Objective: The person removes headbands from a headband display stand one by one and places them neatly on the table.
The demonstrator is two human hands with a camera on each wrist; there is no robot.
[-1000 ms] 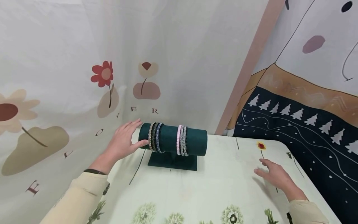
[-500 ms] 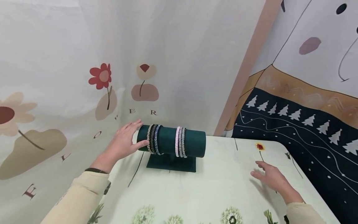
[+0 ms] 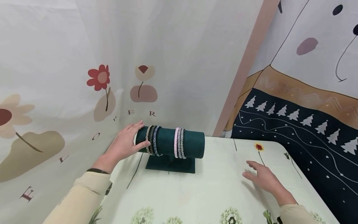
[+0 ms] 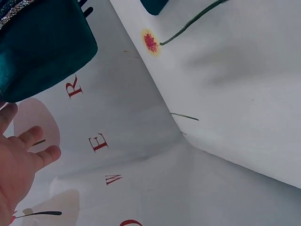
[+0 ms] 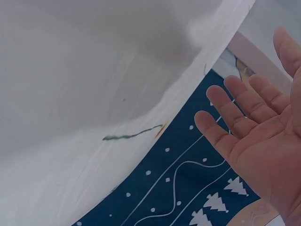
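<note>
A dark green velvet bracelet stand point(image 3: 166, 141) with a horizontal roll on a flat base stands on the table. Near the roll's left end sits a group of glittery bracelets point(image 3: 153, 140) in light, dark and bluish tones. Farther right on it is a second group, a pink bracelet point(image 3: 176, 143) beside silvery bracelets point(image 3: 181, 143). My left hand point(image 3: 124, 141) is at the roll's left end, its thumb reaching across the front to the outermost bracelet. The left wrist view shows its extended fingers point(image 4: 30, 139) beside the roll's end. Over the table's right side my right hand point(image 3: 264, 177) holds nothing, fingers extended.
A pale flower-printed cloth covers the table point(image 3: 195, 193). Behind and to the left hangs a white printed curtain point(image 3: 179, 62). On the right, beyond the table edge, is a dark fabric point(image 3: 268, 124) with white trees.
My right hand has moved left over the table. My left thumb has slid slightly farther right over the left bracelets. The view has shifted a little; the stand stays put.
</note>
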